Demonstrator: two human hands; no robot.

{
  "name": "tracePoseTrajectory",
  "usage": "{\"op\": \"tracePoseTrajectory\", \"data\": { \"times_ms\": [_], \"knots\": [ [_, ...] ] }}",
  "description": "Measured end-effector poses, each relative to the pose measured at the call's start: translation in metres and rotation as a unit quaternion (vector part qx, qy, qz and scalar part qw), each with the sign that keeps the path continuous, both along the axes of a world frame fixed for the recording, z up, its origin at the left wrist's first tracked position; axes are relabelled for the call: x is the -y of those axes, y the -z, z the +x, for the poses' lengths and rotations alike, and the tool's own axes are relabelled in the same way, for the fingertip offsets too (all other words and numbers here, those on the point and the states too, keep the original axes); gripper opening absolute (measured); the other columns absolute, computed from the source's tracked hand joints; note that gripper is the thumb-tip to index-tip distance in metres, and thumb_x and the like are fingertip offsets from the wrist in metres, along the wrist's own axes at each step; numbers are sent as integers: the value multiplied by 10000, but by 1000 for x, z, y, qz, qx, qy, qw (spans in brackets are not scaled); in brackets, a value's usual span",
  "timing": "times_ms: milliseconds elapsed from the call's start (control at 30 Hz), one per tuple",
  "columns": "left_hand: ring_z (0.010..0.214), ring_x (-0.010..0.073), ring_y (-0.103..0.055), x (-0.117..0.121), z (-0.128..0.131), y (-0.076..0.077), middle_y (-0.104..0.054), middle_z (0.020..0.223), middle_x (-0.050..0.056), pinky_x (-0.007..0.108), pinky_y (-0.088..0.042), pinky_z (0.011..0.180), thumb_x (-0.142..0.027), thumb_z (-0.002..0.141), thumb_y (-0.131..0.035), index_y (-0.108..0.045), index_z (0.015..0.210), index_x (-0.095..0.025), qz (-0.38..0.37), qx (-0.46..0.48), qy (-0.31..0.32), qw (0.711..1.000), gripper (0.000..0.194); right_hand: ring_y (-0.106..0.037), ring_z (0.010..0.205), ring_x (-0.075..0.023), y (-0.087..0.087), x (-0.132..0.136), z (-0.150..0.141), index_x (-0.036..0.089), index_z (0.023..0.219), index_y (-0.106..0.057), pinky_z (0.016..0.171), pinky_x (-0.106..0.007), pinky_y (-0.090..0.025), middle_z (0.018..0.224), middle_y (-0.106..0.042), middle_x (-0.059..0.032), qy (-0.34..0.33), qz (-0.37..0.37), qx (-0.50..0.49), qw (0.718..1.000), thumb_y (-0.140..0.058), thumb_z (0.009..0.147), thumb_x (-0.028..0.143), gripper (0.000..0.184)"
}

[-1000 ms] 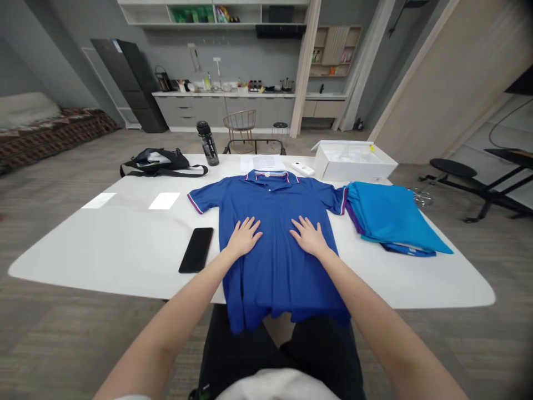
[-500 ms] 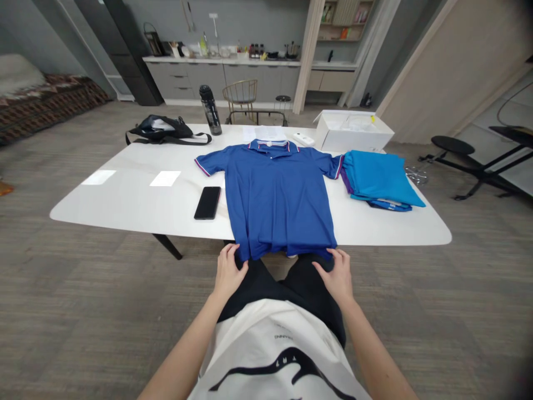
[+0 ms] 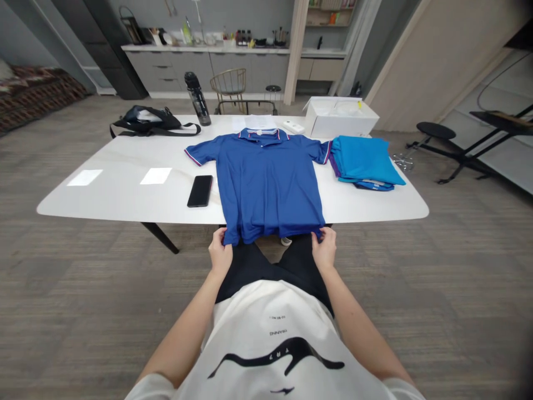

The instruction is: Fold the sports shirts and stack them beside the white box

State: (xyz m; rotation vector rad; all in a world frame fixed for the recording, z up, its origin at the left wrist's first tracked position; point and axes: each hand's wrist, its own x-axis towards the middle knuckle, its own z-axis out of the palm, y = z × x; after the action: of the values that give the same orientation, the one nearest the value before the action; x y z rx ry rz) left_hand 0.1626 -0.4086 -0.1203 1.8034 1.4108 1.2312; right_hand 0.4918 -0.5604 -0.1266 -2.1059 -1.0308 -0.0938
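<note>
A royal-blue polo shirt (image 3: 268, 180) lies face up on the white table (image 3: 125, 194), collar away from me, its hem hanging over the near edge. My left hand (image 3: 219, 253) pinches the hem's left corner, fingers closed on the cloth. My right hand (image 3: 323, 248) pinches the hem's right corner the same way. A black phone (image 3: 200, 190) lies just left of the shirt.
A stack of folded turquoise shirts (image 3: 363, 162) sits right of the polo, a white box (image 3: 341, 118) behind it. A black bag (image 3: 147, 120), a dark bottle (image 3: 197, 99) and papers (image 3: 254, 122) are at the far edge. Beyond stand a chair (image 3: 229, 86) and a kitchen counter.
My hands left the shirt's chest, came down past the table edge and closed on the two hem corners. I have stepped back and my head has tilted down.
</note>
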Motion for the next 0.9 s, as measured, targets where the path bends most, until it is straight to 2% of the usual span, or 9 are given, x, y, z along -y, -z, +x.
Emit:
{"op": "tracePoseTrajectory", "data": {
  "times_ms": [100,267,467,633,733,833,900],
  "knots": [
    [960,207,-709,-1,-1,-4,-724,1034,74,330,-546,896,-303,916,-542,-595,1159,-204,-4,6,-24,1000,267,-617,1024,-250,5,-1,5,183,1261,-557,886,-426,-559,1265,-546,-169,-29,12,-19,999,-414,979,345,356],
    [958,199,-706,-2,-5,-14,-724,1019,65,312,-540,889,-315,920,-538,-603,1132,-209,-8,12,-56,998,245,-624,1116,-271,14,0,11,182,1289,-577,940,-443,-552,1386,-481,-183,-59,-19,2,998,-437,964,315,378],
    [948,199,-699,-5,-11,-17,-726,1015,68,310,-533,891,-331,923,-547,-621,1136,-195,1,20,-62,998,263,-646,1111,-263,22,7,10,186,1219,-623,958,-419,-545,1289,-592,-165,-65,-19,23,997,-413,1008,381,355],
    [954,211,-702,-5,-21,-16,-727,1042,67,328,-536,890,-319,931,-507,-631,1173,-201,-2,-27,-84,996,296,-618,1203,-255,19,14,12,193,1176,-632,1031,-430,-509,1258,-649,-153,-49,-10,43,998,-349,994,300,353],
    [1007,229,-704,-4,-33,-21,-730,1095,70,344,-531,922,-257,921,-482,-637,1212,-216,16,-81,-87,993,333,-667,1087,-261,12,20,14,199,1117,-633,973,-439,-535,1146,-689,-142,-14,-1,34,999,-353,965,292,332],
    [1112,247,-680,-4,-53,-29,-709,1212,82,369,-506,997,-212,926,-450,-634,1266,-225,61,-130,-105,984,387,-698,903,-261,-3,34,15,185,1097,-614,864,-410,-555,1047,-704,-142,73,18,11,997,-416,932,336,299],
    [1146,254,-668,-6,-70,-33,-691,1264,87,384,-500,1017,-199,937,-430,-623,1305,-228,81,-155,-140,975,416,-701,859,-262,-15,45,19,171,1113,-593,823,-384,-548,1022,-708,-148,141,50,-12,989,-467,907,353,302]
  ]
}}
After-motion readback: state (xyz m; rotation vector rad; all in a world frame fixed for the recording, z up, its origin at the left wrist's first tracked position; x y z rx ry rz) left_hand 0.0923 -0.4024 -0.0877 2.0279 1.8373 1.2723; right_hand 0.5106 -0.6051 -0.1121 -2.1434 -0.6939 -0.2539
